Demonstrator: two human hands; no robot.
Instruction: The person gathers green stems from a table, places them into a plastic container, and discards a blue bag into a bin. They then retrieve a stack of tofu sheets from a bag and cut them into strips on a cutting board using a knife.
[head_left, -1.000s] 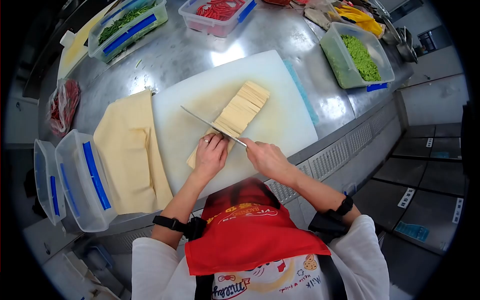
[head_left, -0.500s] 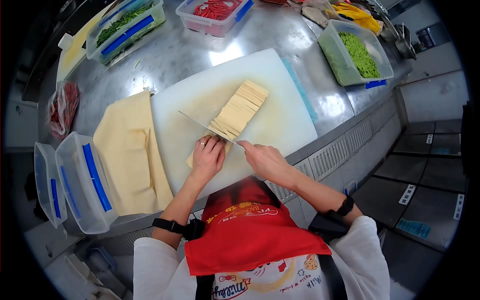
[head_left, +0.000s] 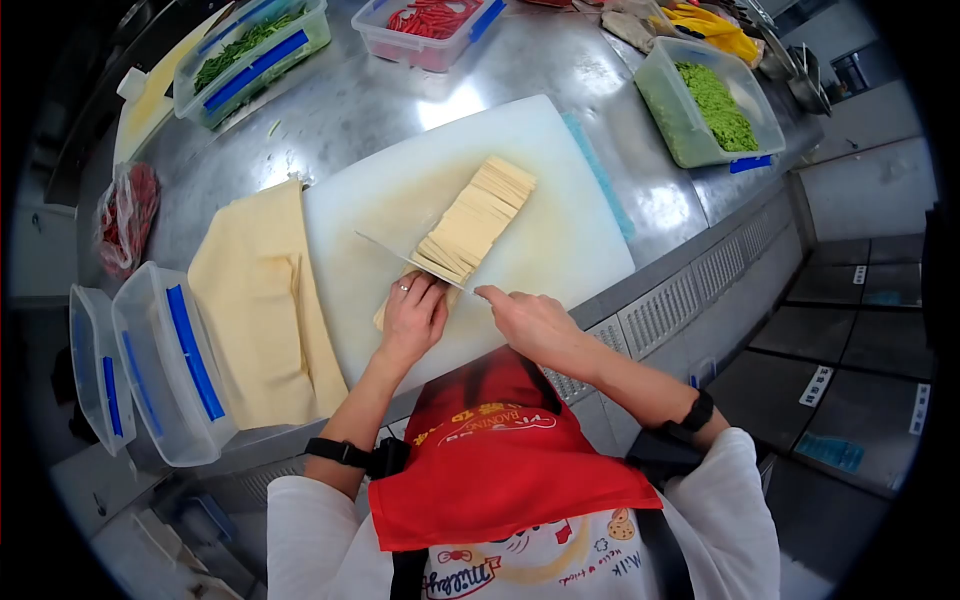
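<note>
My right hand point(head_left: 532, 322) grips the handle of a kitchen knife point(head_left: 398, 254), whose blade lies slantwise across a stack of pale yellow tofu sheets. Beyond the blade, the stack is sliced into thin strips point(head_left: 478, 215). My left hand point(head_left: 412, 320), its fingers curled, presses on the near end of the stack right beside the blade and covers most of that end. All of this rests on a white cutting board point(head_left: 580, 245). Larger folded tofu sheets point(head_left: 240, 250) lie at the board's left edge.
Clear containers point(head_left: 165, 360) with blue clips stand at the left, below a bag of red food point(head_left: 128, 220). Along the back are tubs of chopped greens point(head_left: 270, 85) and red strips point(head_left: 420, 50). A tub of green mince point(head_left: 660, 110) sits right, near the steel counter's edge.
The knife and my right hand have shifted very slightly. My left hand stays on the stack, and the other things look the same.
</note>
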